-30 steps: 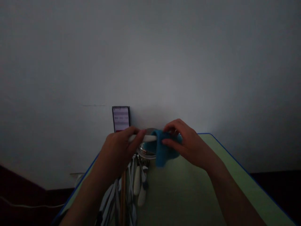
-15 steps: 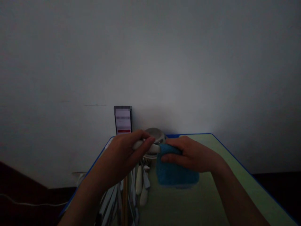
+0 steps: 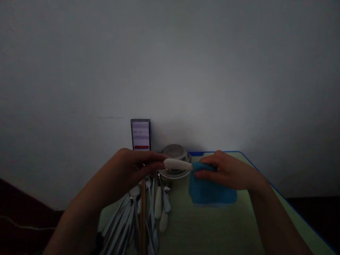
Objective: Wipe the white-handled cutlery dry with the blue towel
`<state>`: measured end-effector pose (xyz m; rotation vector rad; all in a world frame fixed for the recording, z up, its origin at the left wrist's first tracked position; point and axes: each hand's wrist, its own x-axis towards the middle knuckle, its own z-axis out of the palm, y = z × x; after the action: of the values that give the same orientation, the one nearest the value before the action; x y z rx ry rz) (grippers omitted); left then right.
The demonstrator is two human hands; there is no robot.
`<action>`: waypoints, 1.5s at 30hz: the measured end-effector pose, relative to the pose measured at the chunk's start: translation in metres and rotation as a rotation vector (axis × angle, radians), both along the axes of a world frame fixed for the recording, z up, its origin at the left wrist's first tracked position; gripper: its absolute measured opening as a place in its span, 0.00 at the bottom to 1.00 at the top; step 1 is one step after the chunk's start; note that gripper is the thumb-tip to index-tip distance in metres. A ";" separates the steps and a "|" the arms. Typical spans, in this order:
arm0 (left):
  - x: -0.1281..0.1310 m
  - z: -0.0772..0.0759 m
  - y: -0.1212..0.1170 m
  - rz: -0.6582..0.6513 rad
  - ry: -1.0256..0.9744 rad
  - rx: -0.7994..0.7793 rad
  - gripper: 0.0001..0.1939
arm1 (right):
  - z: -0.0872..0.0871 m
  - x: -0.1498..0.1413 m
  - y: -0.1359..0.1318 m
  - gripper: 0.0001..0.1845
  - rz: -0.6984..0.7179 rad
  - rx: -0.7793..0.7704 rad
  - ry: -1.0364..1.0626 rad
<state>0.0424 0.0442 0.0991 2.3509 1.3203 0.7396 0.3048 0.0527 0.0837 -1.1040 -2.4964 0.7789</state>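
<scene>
A utensil with a white handle (image 3: 178, 164) is held level between my two hands, above the table. Thumb and fingers of my left hand (image 3: 143, 163) are closed at the handle's rounded left end. A blue cloth (image 3: 212, 191) hangs from my right hand (image 3: 225, 171), which pinches it around the utensil's right part. What kind of utensil it is, I cannot tell, because the cloth and hand hide that end. Below my left hand lie several metal utensils (image 3: 124, 223), a pair of wooden chopsticks (image 3: 142, 219) and white-handled cutlery (image 3: 158, 203), a fork among it.
A phone (image 3: 141, 136) with a lit timer screen leans against the wall (image 3: 212, 71). Shiny metal dishes (image 3: 175, 152) are stacked at the back of the green table (image 3: 202, 230), which has a blue edge. A pale cable (image 3: 26, 227) runs at the lower left.
The cloth has moved right along the utensil with my right hand and now hangs spread out. My left hand has shifted to the handle's end, leaving more of the white handle showing.
</scene>
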 end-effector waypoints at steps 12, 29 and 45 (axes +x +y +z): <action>0.010 -0.001 0.003 -0.018 0.155 -0.020 0.11 | 0.003 -0.008 -0.007 0.15 -0.075 0.196 -0.074; 0.017 0.000 -0.005 -0.170 0.215 -0.041 0.14 | 0.010 -0.012 -0.012 0.13 0.054 0.120 -0.030; 0.022 -0.002 -0.008 -0.123 0.252 0.024 0.16 | 0.013 -0.007 -0.014 0.10 -0.052 0.154 0.072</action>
<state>0.0645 0.0366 0.0972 2.5847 1.2530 0.4362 0.2974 0.0390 0.0965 -1.0632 -2.4120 0.5908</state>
